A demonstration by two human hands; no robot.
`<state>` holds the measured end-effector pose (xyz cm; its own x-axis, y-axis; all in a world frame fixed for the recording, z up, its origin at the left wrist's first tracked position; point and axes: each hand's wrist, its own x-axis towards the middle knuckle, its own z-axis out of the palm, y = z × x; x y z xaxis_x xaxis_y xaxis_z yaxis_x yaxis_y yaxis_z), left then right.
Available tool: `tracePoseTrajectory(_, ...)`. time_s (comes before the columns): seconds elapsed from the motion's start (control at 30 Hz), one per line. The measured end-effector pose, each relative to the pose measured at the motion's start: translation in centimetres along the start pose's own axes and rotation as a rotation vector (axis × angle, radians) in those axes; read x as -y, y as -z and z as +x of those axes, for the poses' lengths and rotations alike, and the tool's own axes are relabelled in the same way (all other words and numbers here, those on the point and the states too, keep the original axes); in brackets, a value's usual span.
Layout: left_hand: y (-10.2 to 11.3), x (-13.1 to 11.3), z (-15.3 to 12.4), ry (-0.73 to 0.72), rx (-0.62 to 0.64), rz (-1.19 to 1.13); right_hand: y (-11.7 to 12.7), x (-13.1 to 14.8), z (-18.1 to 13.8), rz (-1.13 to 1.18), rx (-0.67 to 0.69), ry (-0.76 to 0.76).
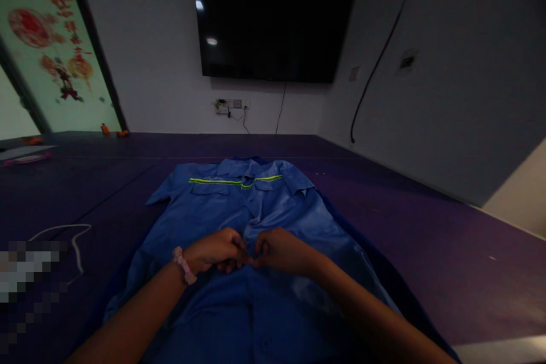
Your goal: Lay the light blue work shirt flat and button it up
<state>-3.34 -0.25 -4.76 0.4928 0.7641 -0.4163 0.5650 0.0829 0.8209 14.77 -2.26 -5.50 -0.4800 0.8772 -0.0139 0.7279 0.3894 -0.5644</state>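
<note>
Left hand (217, 250) and right hand (284, 250) meet fingertip to fingertip at front placket of blue work shirt (239, 210), fingers curled, pinching fabric. What sits between fingertips too dim, too small to tell. Shirt lies flat, front up, on purple surface (426, 227); lower hem cut off by frame. White cord (74, 239) left, well apart.

Office or meeting room. Large dark wall screen (273, 17) above a socket strip (230, 105). Wide purple-covered table (426, 227); frosted glass door (51, 57) with red decorations.
</note>
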Motion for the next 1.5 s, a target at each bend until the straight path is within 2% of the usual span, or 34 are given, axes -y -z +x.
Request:
tracePoseTrajectory(0.1,-0.1,0.0,0.0,0.015,-0.038,-0.081,-0.3,0.0,0.1,0.081,-0.003,-0.003)
tracePoseTrajectory(0.27,0.1,-0.3,-0.1,0.004,0.014,-0.127,-0.3,-0.1,0.3,0.242,0.002,-0.004)
tracePoseTrajectory(0.47,0.0,-0.3,-0.3,-0.002,-0.014,-0.132,-0.6,-0.7,0.7,0.324,0.001,-0.033)
tracePoseTrajectory(0.7,-0.4,-0.4,-0.3,-0.024,-0.043,-0.103,-0.7,-1.0,0.8,0.245,-0.019,-0.015)
tracePoseTrajectory(0.97,-0.5,-0.5,-0.3,-0.039,-0.034,-0.044,0.0,-0.3,0.4,0.254,0.092,-0.199)
tracePoseTrajectory(1.2,-1.4,-0.4,-0.3,-0.064,-0.125,-0.062,0.0,-0.5,0.7,0.203,0.039,-0.240)
tracePoseTrajectory(1.37,-1.8,-0.2,-0.2,-0.097,-0.121,0.057,-0.3,-0.6,0.8,0.212,0.025,-0.248)
tracePoseTrajectory(1.5,-2.2,-0.3,-0.3,-0.178,-0.219,0.289,-0.5,-0.4,0.7,0.236,0.042,-0.253)
